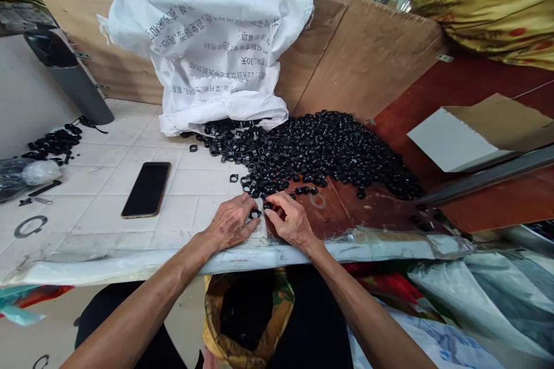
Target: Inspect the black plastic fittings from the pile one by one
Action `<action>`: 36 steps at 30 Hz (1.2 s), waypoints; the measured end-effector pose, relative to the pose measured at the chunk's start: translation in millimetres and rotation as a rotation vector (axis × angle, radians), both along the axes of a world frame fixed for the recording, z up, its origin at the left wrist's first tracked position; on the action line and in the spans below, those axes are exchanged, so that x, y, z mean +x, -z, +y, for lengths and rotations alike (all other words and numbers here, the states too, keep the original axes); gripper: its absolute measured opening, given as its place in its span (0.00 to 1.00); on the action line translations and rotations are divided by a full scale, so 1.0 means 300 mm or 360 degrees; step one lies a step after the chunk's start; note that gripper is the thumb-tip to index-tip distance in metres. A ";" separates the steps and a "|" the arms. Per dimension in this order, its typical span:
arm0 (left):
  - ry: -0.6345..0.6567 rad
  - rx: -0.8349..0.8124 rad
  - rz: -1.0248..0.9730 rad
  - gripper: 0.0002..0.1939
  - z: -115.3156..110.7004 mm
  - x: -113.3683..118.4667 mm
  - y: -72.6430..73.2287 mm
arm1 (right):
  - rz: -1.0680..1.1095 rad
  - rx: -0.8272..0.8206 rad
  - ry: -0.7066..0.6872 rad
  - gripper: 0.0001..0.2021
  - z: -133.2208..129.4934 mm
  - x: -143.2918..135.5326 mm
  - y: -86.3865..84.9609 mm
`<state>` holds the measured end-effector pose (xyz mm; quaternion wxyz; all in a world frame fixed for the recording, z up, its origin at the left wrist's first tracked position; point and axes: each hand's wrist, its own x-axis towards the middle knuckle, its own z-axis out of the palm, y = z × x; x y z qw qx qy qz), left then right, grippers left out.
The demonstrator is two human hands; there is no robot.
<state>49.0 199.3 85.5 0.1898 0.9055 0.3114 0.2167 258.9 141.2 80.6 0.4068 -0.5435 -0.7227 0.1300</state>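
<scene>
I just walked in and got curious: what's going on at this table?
A bare-handed person is working with small black pieces. A black ring sits between thumb and fingers in the left grip; the right grip is curled close beside it, and what it holds is hard to tell. Ahead lies a large heap of black pieces, reaching the lower edge of a printed white sack. A phone lies to the left, and an open yellow bag is below the table edge.

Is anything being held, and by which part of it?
The left grip seems to hold a small black ring by its rim; whether the right grip holds another cannot be told.
</scene>
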 end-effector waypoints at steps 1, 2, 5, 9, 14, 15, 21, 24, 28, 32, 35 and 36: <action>0.0001 -0.0018 -0.0049 0.09 0.002 0.001 0.004 | 0.0047 -0.0011 -0.0019 0.07 0.000 0.001 -0.003; 0.0000 -0.0042 -0.0112 0.10 0.003 0.000 0.008 | 0.0082 -0.0016 -0.0040 0.07 0.001 0.001 -0.006; 0.0009 -0.0152 -0.0286 0.13 0.005 -0.002 0.015 | 0.0123 -0.0037 -0.0163 0.08 0.007 0.003 -0.010; 0.0022 -0.0238 -0.0428 0.15 0.008 -0.002 0.017 | 0.0185 -0.0128 -0.0225 0.09 0.011 -0.004 -0.010; -0.0003 -0.0290 -0.0517 0.16 0.012 -0.005 0.008 | 0.0434 -0.0173 -0.0111 0.10 0.008 -0.043 0.001; -0.0036 -0.0326 -0.0520 0.16 0.010 -0.007 0.004 | 0.0454 -0.0155 -0.0116 0.10 0.008 -0.052 0.007; -0.0235 -0.0694 -0.0581 0.16 0.001 -0.014 -0.017 | 0.0681 -0.0237 -0.0013 0.13 0.019 -0.069 0.033; -0.0186 -0.0811 -0.0691 0.12 0.000 -0.011 -0.018 | 0.0603 -0.0136 -0.0062 0.07 0.022 -0.061 0.024; -0.0125 -0.0846 -0.0782 0.10 -0.002 -0.008 -0.022 | 0.0550 -0.0073 -0.0107 0.10 0.020 -0.057 0.013; -0.0056 -0.0716 -0.0769 0.09 -0.001 -0.009 -0.021 | 0.0701 -0.0149 -0.0051 0.14 0.018 -0.058 0.026; -0.0003 -0.0645 -0.0783 0.09 0.002 -0.011 -0.012 | 0.0719 -0.0192 0.0027 0.13 0.017 -0.060 0.033; 0.0023 -0.0626 -0.0798 0.08 0.003 -0.010 -0.009 | 0.0697 -0.0189 0.0050 0.12 0.017 -0.061 0.032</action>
